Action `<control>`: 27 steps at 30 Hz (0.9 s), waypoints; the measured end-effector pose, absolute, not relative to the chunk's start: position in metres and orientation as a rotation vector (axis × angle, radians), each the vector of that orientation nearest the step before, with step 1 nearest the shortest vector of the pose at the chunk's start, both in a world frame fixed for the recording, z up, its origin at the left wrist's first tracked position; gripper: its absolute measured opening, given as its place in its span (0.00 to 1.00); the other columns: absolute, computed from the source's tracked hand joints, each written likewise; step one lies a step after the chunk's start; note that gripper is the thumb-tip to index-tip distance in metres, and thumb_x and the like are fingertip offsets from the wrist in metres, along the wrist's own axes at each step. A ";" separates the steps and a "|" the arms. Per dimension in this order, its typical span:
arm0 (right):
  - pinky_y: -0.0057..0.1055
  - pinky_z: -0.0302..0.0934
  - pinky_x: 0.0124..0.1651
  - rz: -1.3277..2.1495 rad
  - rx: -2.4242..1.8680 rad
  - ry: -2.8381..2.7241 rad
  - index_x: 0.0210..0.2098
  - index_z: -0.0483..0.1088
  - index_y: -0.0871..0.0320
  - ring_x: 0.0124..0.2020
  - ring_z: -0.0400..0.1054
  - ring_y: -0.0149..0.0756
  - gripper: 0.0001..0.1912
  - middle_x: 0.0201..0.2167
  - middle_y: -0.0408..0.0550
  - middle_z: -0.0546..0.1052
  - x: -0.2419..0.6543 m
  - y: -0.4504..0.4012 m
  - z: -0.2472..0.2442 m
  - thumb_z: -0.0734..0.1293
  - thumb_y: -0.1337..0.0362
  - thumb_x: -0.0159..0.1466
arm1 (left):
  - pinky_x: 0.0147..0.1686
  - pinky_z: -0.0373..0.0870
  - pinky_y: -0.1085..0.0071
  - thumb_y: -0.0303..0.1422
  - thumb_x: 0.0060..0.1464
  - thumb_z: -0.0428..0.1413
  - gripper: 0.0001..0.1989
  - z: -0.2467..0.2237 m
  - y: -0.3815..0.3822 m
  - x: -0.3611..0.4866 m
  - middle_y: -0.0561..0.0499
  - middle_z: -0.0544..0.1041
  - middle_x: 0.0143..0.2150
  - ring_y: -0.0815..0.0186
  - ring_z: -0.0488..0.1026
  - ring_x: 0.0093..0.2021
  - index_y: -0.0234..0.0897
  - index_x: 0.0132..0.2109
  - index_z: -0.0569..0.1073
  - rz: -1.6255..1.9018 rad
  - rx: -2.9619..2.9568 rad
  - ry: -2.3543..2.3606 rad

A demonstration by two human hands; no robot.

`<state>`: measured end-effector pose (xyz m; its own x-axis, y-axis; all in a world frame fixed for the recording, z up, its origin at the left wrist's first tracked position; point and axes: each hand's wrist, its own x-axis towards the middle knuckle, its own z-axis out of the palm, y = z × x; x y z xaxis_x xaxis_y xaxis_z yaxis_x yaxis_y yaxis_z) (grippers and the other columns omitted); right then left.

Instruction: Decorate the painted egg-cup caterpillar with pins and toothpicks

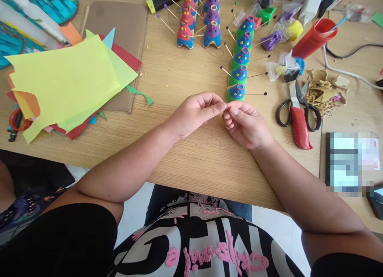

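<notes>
A: Where is the work being done?

B: Just in front of the blue-and-green row, over the surface. The tips of the left hand and the right hand are brought together there.

A: And the grip?

B: On the left, thumb and forefinger are pinched, and what looks like a thin stick is held among the fingers. On the right, thumb and forefinger are pressed together; whether anything tiny is caught between them cannot be told.

A: How is such fine handling best done?

B: Lightly, it would seem. The stick should be kept still by the left grip while any shaping or turning is left to the right. If it is squeezed too hard, it may be snapped or rolled askew.

A: What should be watched nearby?

B: The dark-tipped sticks by which the row is flanked; they could easily be knocked by a knuckle. None is seen on the left side of the nearest cup. The wrists are best rested, so that the fingertips are steadied.
</notes>
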<state>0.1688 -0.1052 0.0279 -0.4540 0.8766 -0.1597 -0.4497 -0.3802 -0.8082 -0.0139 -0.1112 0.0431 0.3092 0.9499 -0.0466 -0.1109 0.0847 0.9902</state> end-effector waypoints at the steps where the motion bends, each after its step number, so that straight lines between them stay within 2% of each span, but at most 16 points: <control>1: 0.18 0.66 0.28 1.920 -0.749 -0.895 0.33 0.80 0.55 0.25 0.68 0.21 0.17 0.26 0.37 0.77 0.168 -0.106 0.028 0.85 0.56 0.51 | 0.26 0.66 0.75 0.49 0.59 0.67 0.20 0.044 -0.111 -0.013 0.54 0.76 0.29 0.73 0.73 0.28 0.36 0.35 0.74 1.007 1.230 0.935; 3: 0.18 0.67 0.29 1.889 -0.751 -0.906 0.33 0.79 0.54 0.26 0.68 0.21 0.18 0.26 0.36 0.77 0.167 -0.106 0.027 0.85 0.57 0.50 | 0.32 0.70 0.74 0.48 0.59 0.67 0.20 0.044 -0.110 -0.012 0.54 0.76 0.29 0.71 0.76 0.32 0.36 0.34 0.74 1.035 1.277 0.956; 6: 0.19 0.66 0.28 1.841 -0.760 -0.931 0.33 0.77 0.55 0.25 0.67 0.22 0.19 0.25 0.35 0.75 0.165 -0.107 0.025 0.86 0.57 0.49 | 0.36 0.72 0.73 0.48 0.60 0.66 0.19 0.043 -0.110 -0.011 0.54 0.77 0.31 0.70 0.77 0.34 0.36 0.35 0.74 1.071 1.348 0.980; 13: 0.22 0.62 0.26 1.701 -0.870 -1.004 0.31 0.72 0.54 0.24 0.63 0.24 0.21 0.23 0.36 0.70 0.163 -0.110 0.026 0.83 0.52 0.53 | 0.30 0.63 0.71 0.43 0.62 0.66 0.14 0.041 -0.116 -0.011 0.54 0.73 0.29 0.70 0.68 0.30 0.38 0.35 0.74 1.115 1.465 1.089; 17: 0.22 0.61 0.26 1.690 -0.893 -0.994 0.31 0.72 0.54 0.25 0.63 0.25 0.20 0.24 0.37 0.70 0.163 -0.111 0.029 0.82 0.51 0.56 | 0.30 0.59 0.70 0.37 0.63 0.65 0.11 0.043 -0.117 -0.011 0.54 0.70 0.28 0.69 0.67 0.30 0.38 0.35 0.74 1.144 1.464 1.151; 20: 0.22 0.59 0.24 1.726 -0.889 -0.981 0.31 0.72 0.55 0.24 0.61 0.23 0.20 0.25 0.38 0.72 0.165 -0.110 0.030 0.81 0.50 0.57 | 0.31 0.60 0.69 0.34 0.64 0.64 0.09 0.044 -0.117 -0.011 0.54 0.70 0.28 0.68 0.66 0.31 0.38 0.35 0.74 1.154 1.463 1.160; 23: 0.21 0.55 0.21 1.766 -0.893 -0.963 0.33 0.74 0.54 0.22 0.60 0.23 0.19 0.24 0.37 0.72 0.166 -0.109 0.030 0.80 0.48 0.58 | 0.33 0.61 0.69 0.34 0.66 0.61 0.04 0.046 -0.116 -0.012 0.54 0.70 0.29 0.68 0.67 0.31 0.39 0.41 0.77 1.156 1.506 1.167; 27: 0.21 0.57 0.21 1.786 -0.903 -0.932 0.38 0.77 0.54 0.21 0.61 0.23 0.16 0.23 0.36 0.73 0.166 -0.107 0.030 0.78 0.50 0.61 | 0.37 0.66 0.68 0.37 0.69 0.57 0.08 0.048 -0.115 -0.015 0.52 0.74 0.34 0.66 0.71 0.37 0.40 0.42 0.77 1.226 1.539 1.169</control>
